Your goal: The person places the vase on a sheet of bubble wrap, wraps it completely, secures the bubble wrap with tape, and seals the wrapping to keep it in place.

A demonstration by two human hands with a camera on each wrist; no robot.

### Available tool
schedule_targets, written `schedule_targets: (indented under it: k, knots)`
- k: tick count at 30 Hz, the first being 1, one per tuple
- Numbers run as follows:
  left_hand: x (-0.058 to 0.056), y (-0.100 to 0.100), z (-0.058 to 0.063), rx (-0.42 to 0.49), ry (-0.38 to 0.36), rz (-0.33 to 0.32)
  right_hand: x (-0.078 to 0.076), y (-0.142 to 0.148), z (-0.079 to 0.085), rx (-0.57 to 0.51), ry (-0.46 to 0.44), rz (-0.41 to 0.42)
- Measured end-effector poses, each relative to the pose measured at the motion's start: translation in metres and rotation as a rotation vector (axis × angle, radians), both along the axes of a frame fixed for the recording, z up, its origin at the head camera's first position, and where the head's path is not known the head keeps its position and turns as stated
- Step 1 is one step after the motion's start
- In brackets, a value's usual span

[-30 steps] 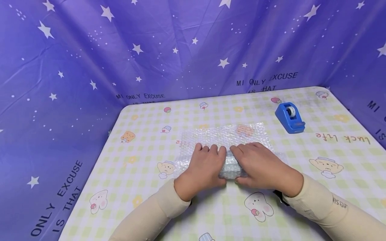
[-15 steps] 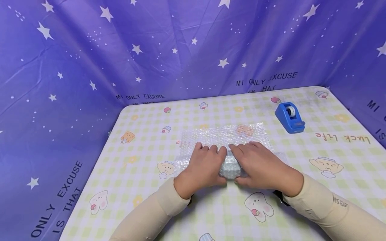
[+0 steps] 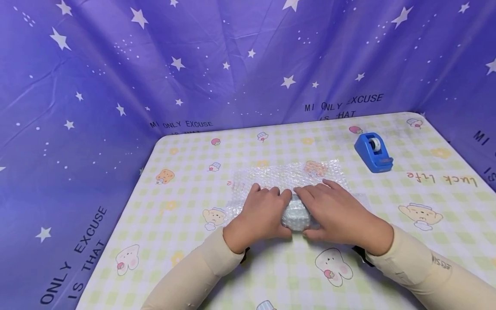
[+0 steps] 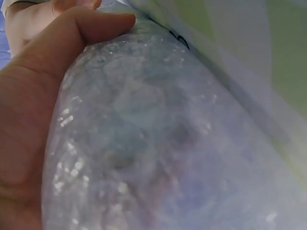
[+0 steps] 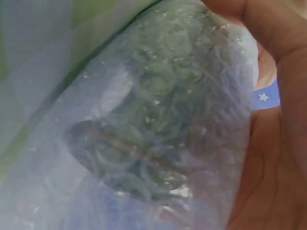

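Observation:
Clear bubble wrap is rolled around something, and the rolled part (image 3: 296,217) lies on the table in front of the person. My left hand (image 3: 261,215) grips its left side, fingers over the top and thumb at the near side. On the other side my right hand (image 3: 335,213) holds it the same way. A flat sheet of bubble wrap (image 3: 279,174) extends beyond the fingers. In the left wrist view the bubble wrap (image 4: 134,124) fills most of the picture. Through the bubble wrap (image 5: 158,110) in the right wrist view a dark rounded edge shows; the wrapped thing's kind is unclear.
A blue tape dispenser (image 3: 373,153) with a roll of tape stands at the back right. The table (image 3: 186,181) has a green-and-white checked cover with cartoon prints. Purple star-printed curtains (image 3: 232,64) hang behind it and at both sides.
One outer finger of my right hand reaches slightly farther forward. Both hands otherwise keep their place on the bubble wrap, and the roll has hardly moved.

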State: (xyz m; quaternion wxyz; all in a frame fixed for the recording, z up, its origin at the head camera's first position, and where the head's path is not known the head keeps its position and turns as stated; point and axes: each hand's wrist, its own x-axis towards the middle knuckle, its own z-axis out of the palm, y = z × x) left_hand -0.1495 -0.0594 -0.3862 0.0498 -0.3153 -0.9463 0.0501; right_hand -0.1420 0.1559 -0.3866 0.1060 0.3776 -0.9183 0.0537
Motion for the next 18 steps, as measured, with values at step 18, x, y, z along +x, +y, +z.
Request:
schedule_targets:
  k: [18]
  knots:
    - [-0.005,-0.004,-0.002,0.029,-0.003,-0.014,0.003,-0.011,-0.004,0.042,0.071,-0.049]
